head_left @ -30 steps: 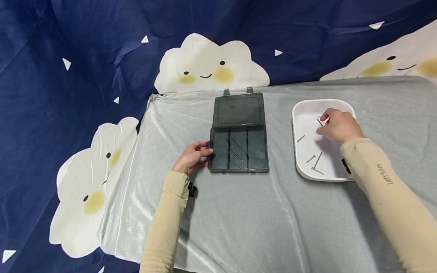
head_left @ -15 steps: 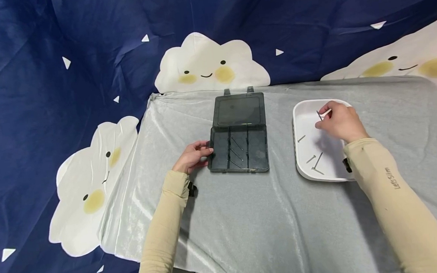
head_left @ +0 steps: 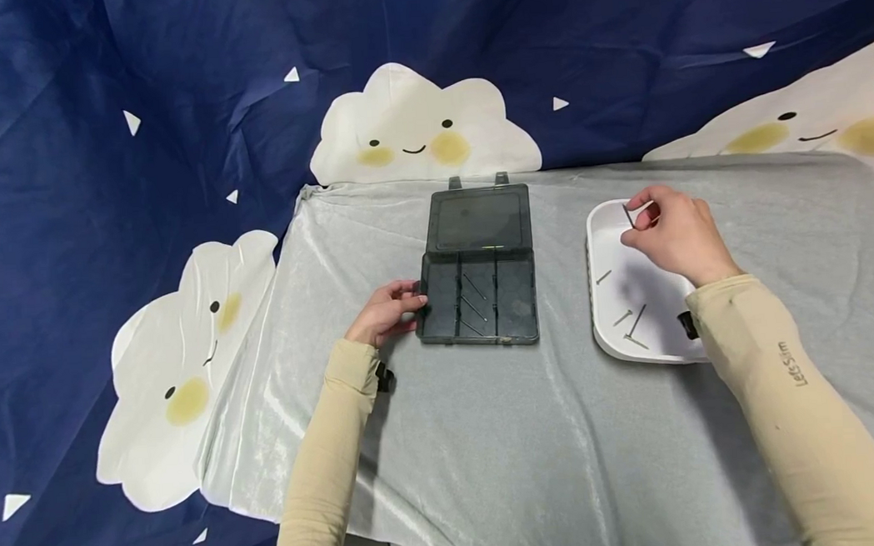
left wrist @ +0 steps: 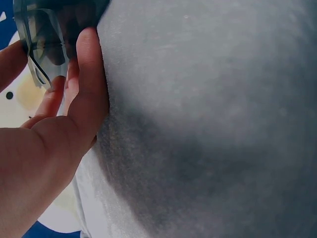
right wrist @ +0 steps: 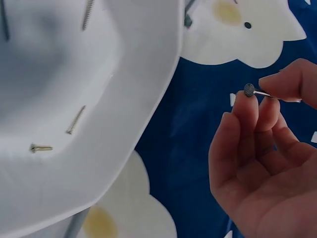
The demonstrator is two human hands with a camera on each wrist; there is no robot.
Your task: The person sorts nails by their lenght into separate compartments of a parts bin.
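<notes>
My right hand (head_left: 679,237) pinches a nail (right wrist: 249,89) between thumb and fingertips, above the far part of a white tray (head_left: 596,313). The nail's flat round head shows in the right wrist view. Several nails and screws lie in the tray, among them a short screw (right wrist: 42,148). My left hand (head_left: 385,313) grips the left edge of a dark see-through compartment box (head_left: 515,301), its thumb at the rim. The box stands with its lid (head_left: 477,219) laid back. Three thin nails (head_left: 473,307) lie in its middle compartment.
Grey cloth (head_left: 493,453) covers the table under the box and tray. Behind hangs a dark blue curtain (head_left: 580,30) with white clouds. The tray's raised wall stands to the right of the box, with a strip of cloth between them.
My right hand has risen from the tray's floor toward its far rim, with the nail now upright in its fingertips. My left hand and the box have stayed in place.
</notes>
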